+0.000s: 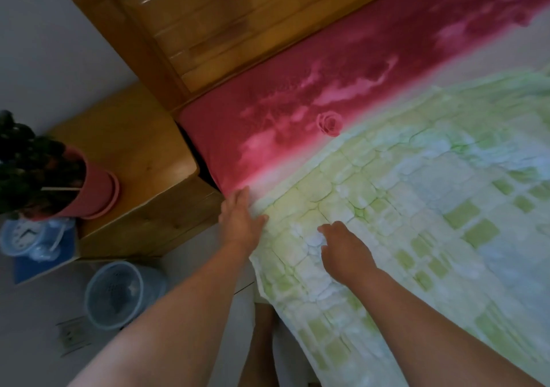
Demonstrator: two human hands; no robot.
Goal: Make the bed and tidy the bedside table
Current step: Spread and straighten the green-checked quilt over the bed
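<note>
The quilt point(416, 208) lies spread across the bed, a puffy stitched cover in pale green and white squares. Its near edge hangs over the side of the mattress, and its upper edge runs slantwise below the head end. At the quilt's near corner the left hand point(239, 217) lies flat. Its grip is apart, with the fingers straight along the mattress edge and the thumb spread onto the quilt's hem. The right hand point(345, 249) rests further in on the quilt, knuckles raised and fingers bent down into the padding. Whether its grip has closed on any cloth, I cannot tell.

Above the quilt the bed sheet point(297, 95) shows bare. It is smooth, deep red fading to pink, and printed with a rose. Behind it stands a glossy wooden headboard point(238, 23) of slatted panels.

Just beside the bed's head is the bedside surface point(140, 148), a plain wooden box form with a rounded corner. On it stands a pink plastic pot point(92, 190) in a matching saucer, holding a dark leafy plant point(29, 160). Below the pot a round alarm clock point(23, 235) with a blue rim shows blurred, over something flat and dark blue point(26, 270). On the floor point(35, 312) stands a round wastebasket point(119, 291) of pale blue latticed plastic.
</note>
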